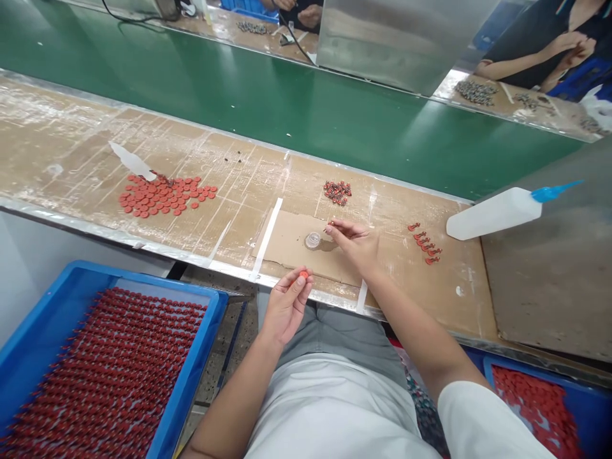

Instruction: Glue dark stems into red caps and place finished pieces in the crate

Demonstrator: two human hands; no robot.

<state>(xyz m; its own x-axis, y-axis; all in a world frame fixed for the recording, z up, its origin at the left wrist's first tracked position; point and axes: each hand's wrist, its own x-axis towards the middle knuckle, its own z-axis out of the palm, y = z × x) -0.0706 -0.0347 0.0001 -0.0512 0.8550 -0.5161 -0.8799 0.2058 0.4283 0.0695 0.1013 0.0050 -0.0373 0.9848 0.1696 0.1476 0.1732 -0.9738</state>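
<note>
Between the thumb and fingers of my left hand [288, 306] is a small red disc [304, 275], held just off the table's front edge. My right hand [354, 245] pinches a small dark-and-red part [331, 223] above a piece of cardboard [291, 239]. Left of those fingertips a small round clear dish [312, 240] sits on the cardboard. Behind it lies a heap of small red-and-dark parts [337, 192]. To the right, several red discs with parts standing on them [424, 243] form a short row.
Loose red discs [157, 197] are spread at the left. A white bottle with a blue nozzle [497, 213] leans at the right. A blue tray [217, 319] holds rows of red pieces. A green belt [215, 83] runs behind; co-workers' hands [571, 51] are beyond it.
</note>
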